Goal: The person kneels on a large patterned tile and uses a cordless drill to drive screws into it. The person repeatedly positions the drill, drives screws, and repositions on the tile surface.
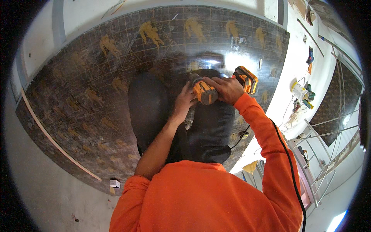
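Observation:
A yellow and black cordless drill (206, 92) is in my right hand (228, 89), whose fingers wrap its handle. Its battery (245, 79) sticks out to the right of that hand. My left hand (184, 102) is at the drill's front end, with its fingers curled in close to the nose. What those fingertips pinch is hidden. Both hands are over a large dark panel (104, 77) with a glossy, scratched face, grid lines and pale yellow printed figures. My knees rest on this panel, below and beside the drill.
A thin pale wood strip (58, 135) lies along the panel's left side. Near its lower end stands a small white box (114, 183). On the right are several tools, a white and yellow container (299, 91), another dark panel (335, 96) and a metal frame (320, 166).

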`<state>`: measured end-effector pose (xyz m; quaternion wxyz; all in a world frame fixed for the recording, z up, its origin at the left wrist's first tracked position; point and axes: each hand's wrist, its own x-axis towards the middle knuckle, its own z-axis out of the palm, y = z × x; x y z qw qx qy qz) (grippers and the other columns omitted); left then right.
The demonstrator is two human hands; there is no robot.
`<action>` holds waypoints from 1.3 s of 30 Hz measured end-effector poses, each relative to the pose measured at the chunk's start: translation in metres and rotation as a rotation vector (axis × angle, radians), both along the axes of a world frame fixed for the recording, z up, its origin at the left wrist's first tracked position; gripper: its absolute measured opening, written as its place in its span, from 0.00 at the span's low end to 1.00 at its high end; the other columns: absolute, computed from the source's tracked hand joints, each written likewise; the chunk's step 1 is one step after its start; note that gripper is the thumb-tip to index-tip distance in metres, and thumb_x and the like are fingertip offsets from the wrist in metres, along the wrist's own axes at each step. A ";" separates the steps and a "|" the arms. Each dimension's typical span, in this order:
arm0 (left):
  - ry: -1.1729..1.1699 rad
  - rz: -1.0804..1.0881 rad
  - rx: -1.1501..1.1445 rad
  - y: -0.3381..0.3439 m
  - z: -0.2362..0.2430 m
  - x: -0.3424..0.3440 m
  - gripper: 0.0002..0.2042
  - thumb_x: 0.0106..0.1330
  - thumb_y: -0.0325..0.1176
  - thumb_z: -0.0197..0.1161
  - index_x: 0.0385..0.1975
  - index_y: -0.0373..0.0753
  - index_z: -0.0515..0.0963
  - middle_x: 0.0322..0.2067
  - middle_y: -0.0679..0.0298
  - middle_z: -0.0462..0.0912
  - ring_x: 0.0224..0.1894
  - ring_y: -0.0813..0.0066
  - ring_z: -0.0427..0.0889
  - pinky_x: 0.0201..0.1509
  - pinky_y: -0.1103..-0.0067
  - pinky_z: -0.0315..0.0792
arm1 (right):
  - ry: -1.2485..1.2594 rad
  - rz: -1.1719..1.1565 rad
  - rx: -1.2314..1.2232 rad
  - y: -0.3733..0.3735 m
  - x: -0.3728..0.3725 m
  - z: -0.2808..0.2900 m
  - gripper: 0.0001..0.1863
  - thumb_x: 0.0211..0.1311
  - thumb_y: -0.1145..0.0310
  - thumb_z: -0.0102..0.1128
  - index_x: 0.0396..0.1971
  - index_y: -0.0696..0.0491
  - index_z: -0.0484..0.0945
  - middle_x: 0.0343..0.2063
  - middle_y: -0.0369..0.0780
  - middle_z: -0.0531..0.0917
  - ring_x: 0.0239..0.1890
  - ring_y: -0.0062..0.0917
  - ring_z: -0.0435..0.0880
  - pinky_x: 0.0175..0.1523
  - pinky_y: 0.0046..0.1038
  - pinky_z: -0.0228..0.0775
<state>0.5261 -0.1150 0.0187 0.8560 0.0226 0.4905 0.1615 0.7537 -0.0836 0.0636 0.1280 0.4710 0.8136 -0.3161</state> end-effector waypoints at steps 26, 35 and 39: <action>-0.140 0.159 -0.119 0.000 0.009 0.000 0.28 0.75 0.48 0.45 0.69 0.40 0.56 0.60 0.60 0.69 0.61 0.68 0.71 0.64 0.67 0.67 | -0.169 -0.128 -0.106 0.012 -0.029 0.014 0.46 0.46 0.63 0.72 0.68 0.38 0.61 0.43 0.40 0.83 0.34 0.38 0.87 0.33 0.37 0.80; -0.090 0.040 0.122 0.015 0.012 0.010 0.20 0.76 0.45 0.45 0.61 0.39 0.63 0.53 0.62 0.70 0.56 0.74 0.72 0.60 0.74 0.69 | -0.216 -0.255 -0.086 0.013 -0.040 0.015 0.40 0.47 0.60 0.71 0.63 0.38 0.65 0.41 0.36 0.83 0.35 0.37 0.86 0.36 0.41 0.80; 0.047 -0.110 0.197 0.018 0.010 0.014 0.15 0.77 0.35 0.42 0.58 0.40 0.68 0.49 0.65 0.75 0.53 0.75 0.75 0.57 0.75 0.72 | -0.249 -0.273 -0.156 0.014 -0.041 0.014 0.42 0.44 0.60 0.72 0.63 0.38 0.65 0.41 0.36 0.82 0.35 0.37 0.86 0.37 0.43 0.80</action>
